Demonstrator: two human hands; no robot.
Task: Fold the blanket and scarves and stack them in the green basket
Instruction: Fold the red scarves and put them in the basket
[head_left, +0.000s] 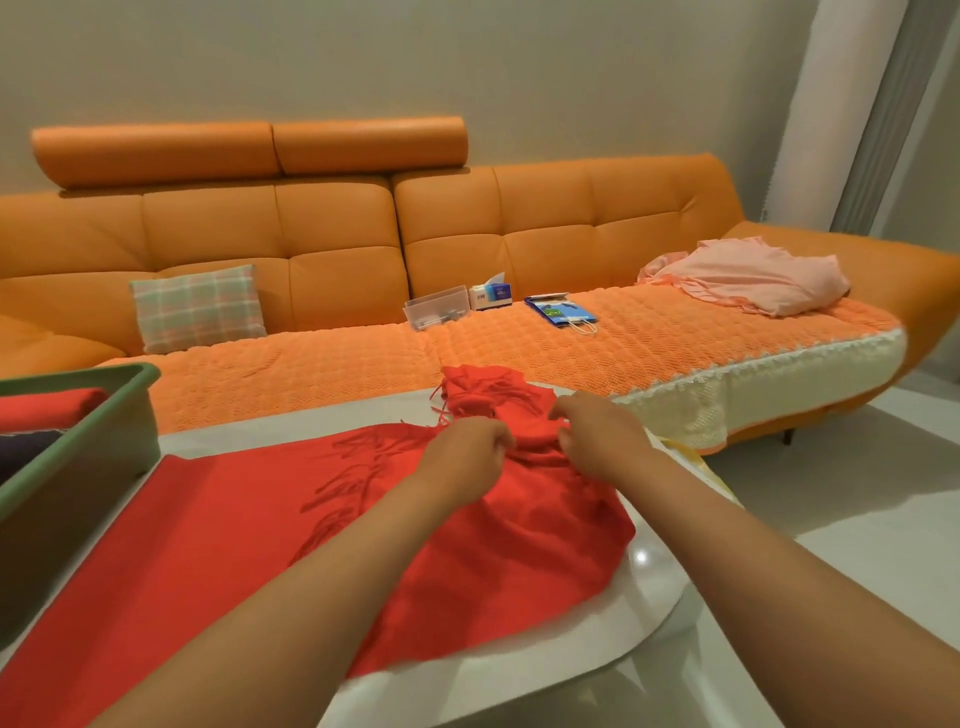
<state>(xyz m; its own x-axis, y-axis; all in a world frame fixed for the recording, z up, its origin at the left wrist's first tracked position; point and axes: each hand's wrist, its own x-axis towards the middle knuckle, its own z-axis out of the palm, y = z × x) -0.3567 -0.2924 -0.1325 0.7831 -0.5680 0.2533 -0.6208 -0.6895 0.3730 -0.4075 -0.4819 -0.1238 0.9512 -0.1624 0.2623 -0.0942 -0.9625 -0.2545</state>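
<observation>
A red fringed scarf (218, 530) lies spread over the white table (597, 639), bunched up at its far end with tassels showing. My left hand (465, 454) and my right hand (597, 434) both pinch the bunched fabric near the far edge of the table, close together. The green basket (111, 415) stands at the left on the table; inside it I see a folded red cloth (49, 408) and a dark folded cloth (23, 449).
An orange sofa (332, 228) runs behind the table. On its seat lie a plaid cushion (200, 306), a clear plastic box (436, 306), a tissue box (491, 293), a blue paper bag (561, 312) and a pink garment (753, 278).
</observation>
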